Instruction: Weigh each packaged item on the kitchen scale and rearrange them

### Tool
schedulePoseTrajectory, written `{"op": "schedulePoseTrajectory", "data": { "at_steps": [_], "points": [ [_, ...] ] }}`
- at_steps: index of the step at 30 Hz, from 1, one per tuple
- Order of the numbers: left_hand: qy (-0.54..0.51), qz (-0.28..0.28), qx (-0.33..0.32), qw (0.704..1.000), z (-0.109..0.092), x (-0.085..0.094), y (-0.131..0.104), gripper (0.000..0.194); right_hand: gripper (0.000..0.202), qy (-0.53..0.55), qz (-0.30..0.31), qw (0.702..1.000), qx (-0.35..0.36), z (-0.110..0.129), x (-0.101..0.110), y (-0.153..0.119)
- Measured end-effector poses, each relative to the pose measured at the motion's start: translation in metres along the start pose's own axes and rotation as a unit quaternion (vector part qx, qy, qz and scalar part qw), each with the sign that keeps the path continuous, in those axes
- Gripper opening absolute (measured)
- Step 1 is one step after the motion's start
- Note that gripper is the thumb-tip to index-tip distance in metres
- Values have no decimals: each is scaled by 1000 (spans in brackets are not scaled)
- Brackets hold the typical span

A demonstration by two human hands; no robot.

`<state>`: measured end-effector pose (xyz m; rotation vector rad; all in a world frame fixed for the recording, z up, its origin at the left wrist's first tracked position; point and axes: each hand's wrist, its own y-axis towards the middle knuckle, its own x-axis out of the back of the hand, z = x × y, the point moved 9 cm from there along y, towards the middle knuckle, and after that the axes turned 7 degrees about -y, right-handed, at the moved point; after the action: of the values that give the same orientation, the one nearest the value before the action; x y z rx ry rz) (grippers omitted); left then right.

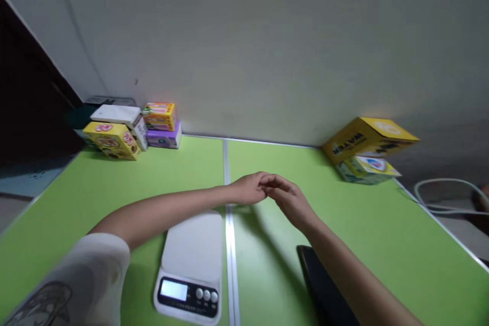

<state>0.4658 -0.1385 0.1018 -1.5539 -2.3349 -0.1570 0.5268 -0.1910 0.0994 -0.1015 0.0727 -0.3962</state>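
- both hands meet above the green table point(114, 183), left hand point(250, 188) and right hand point(288, 198) touching at the fingertips, nothing visibly held
- white kitchen scale point(193, 265) sits under the left forearm
- dark flat thing point(324, 290) lies beside the right forearm
- stack of small boxes point(130, 130) far left by the wall
- yellow box point(367, 142) tilted on another box point(367, 169), far right

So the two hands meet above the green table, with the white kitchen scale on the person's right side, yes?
Not quite. The head view shows the left hand and right hand meeting above the green table, but the white kitchen scale lies on the person's left side.
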Motion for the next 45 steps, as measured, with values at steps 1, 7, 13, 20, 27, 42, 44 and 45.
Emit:
{"op": "schedulePoseTrajectory", "data": {
  "at_steps": [1, 7, 13, 20, 27, 42, 44, 45],
  "points": [
    [-6, -13, 17, 1000, 4, 14, -9, 42, 16, -3, 17, 1000, 12, 6, -24, 5],
    [43, -109, 86, 989, 42, 113, -66, 31, 21, -41, 92, 994, 49, 14, -146, 37],
    [172, -230, 37, 957, 44, 214, -113, 32, 35, -285, 99, 927, 225, 39, -223, 72],
    [381, -335, 30, 861, 42, 286, -114, 67, 60, -486, 23, 815, 314, 74, -274, 137],
    [430, -360, 36, 827, 74, 299, -113, 65, 61, -557, 17, 781, 283, 69, -294, 181],
    [417, -365, -59, 830, 68, 273, -146, 70, 58, -511, 48, 807, 291, 87, -295, 188],
    [402, -371, -99, 831, 51, 267, -158, 70, 59, -507, 44, 811, 290, 95, -277, 172],
    [393, -375, -121, 831, 40, 265, -166, 71, 61, -505, 46, 813, 287, 99, -265, 161]
  ]
}}
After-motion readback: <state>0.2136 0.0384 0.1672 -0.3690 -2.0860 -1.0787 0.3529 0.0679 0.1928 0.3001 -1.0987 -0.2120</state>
